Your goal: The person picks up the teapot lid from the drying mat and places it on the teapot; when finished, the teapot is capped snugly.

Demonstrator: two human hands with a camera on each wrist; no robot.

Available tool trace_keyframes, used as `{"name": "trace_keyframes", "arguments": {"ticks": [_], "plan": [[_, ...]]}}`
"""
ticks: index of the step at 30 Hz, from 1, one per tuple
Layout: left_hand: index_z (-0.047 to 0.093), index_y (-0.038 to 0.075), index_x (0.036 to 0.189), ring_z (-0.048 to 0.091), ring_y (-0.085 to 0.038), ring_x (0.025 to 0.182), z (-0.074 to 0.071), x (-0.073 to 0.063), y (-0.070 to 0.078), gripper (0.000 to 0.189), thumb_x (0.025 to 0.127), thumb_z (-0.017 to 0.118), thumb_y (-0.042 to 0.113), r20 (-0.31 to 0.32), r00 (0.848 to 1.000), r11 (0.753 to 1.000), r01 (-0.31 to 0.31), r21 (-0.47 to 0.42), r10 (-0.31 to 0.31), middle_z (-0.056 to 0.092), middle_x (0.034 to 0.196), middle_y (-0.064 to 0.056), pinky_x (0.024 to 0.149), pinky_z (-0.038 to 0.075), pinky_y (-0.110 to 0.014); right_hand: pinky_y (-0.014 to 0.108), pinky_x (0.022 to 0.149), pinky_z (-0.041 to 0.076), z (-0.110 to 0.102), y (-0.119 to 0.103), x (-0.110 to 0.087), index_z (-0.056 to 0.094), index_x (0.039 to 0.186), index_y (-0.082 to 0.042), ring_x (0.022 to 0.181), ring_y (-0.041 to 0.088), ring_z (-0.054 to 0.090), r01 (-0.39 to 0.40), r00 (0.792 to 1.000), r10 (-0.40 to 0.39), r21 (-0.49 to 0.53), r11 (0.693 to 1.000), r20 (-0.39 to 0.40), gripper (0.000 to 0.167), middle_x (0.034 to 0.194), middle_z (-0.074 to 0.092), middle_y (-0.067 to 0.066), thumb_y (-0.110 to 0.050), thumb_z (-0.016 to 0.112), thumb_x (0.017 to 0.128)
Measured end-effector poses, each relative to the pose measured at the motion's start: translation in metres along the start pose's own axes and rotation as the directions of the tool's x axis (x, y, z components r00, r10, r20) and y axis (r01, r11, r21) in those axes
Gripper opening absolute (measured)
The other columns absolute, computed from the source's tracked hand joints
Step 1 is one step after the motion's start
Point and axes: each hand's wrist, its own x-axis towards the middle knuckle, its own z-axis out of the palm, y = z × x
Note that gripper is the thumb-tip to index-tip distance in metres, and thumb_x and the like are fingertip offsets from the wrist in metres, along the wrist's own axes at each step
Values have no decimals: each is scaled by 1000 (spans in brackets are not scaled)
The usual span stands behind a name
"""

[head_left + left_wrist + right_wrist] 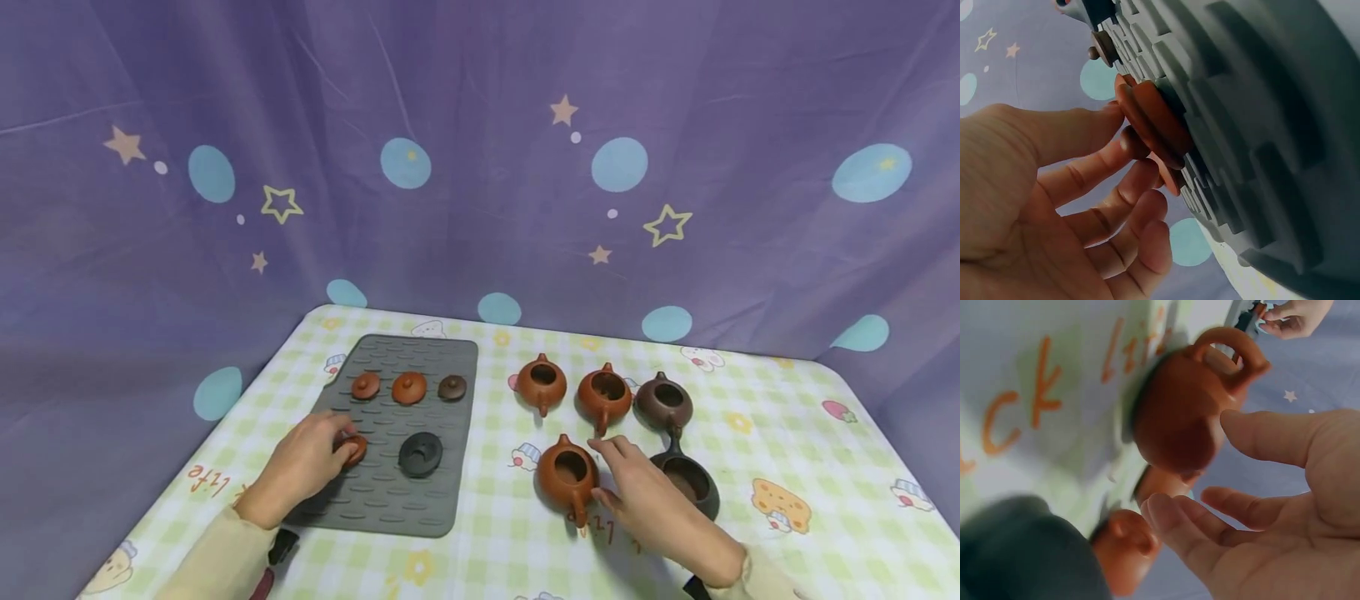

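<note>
At the grey mat's left side, my left hand (306, 460) pinches a reddish-brown teapot lid (1150, 122); the thumb is at its rim and the index finger by its knob. My right hand (651, 498) is beside an orange-brown teapot (557, 482), thumb and fingers apart and loosely bent. In the right wrist view the thumb tip overlaps that teapot's side; whether it touches cannot be told. The teapot stands lidless, its handle toward me. On the mat lie a black lid (421, 454), two orange-brown lids (365, 385) and a dark brown lid (452, 387).
Behind the near teapot stand two more orange-brown lidless teapots (542, 383) and a dark brown one (664, 405). A black teapot (697, 482) is partly hidden by my right hand. The grey mat (435, 523) lies on a checked tablecloth (495, 500); a purple curtain (480, 233) hangs behind.
</note>
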Motion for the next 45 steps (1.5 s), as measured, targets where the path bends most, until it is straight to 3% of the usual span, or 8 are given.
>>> {"name": "trace_keyframes", "arguments": {"ticks": [6,12,20,29,39,45], "plan": [[65,14,83,55,-20,75,2,1,-2,12,80,75,8,-8,1000,1000,-16,-6,16,54,79,1,65,46,-41,35,76,49,7,1,0,53,127,-2,97,20,58,-49,998,47,46,998,29,51,110,55,5,-8,75,80],[61,12,79,55,-24,76,3,1,-3,15,80,74,6,-23,1000,1000,-18,-2,18,54,78,-1,66,44,-42,34,75,50,8,1,-2,53,127,-3,96,17,59,-30,1000,29,69,997,5,51,112,55,4,-11,74,82],[60,12,77,53,-26,78,1,1,6,18,78,74,2,-113,991,998,-69,11,70,54,76,-1,66,44,-41,31,74,50,12,2,-4,54,127,-2,93,16,59,-23,1000,24,75,997,-14,50,109,54,3,-11,74,82],[62,11,80,51,-21,79,-4,3,44,19,75,79,4,-206,961,982,-189,-8,183,55,80,0,68,44,-38,30,73,50,14,3,-5,53,127,-2,91,15,59,-27,999,29,72,997,-20,51,108,54,3,-11,75,81],[62,15,83,47,-13,79,-7,9,92,19,77,79,9,-192,925,940,-339,-28,328,56,84,5,67,45,-31,30,73,50,18,2,-3,53,128,-2,91,15,60,-30,999,32,84,996,-21,51,109,54,3,-12,74,82],[62,15,83,46,-13,79,-1,15,117,17,78,78,12,-199,889,903,-428,-37,413,55,84,6,68,45,-29,30,71,50,20,-3,0,54,127,-3,89,15,59,-52,999,53,93,994,-8,50,107,54,2,-12,74,82]]}}
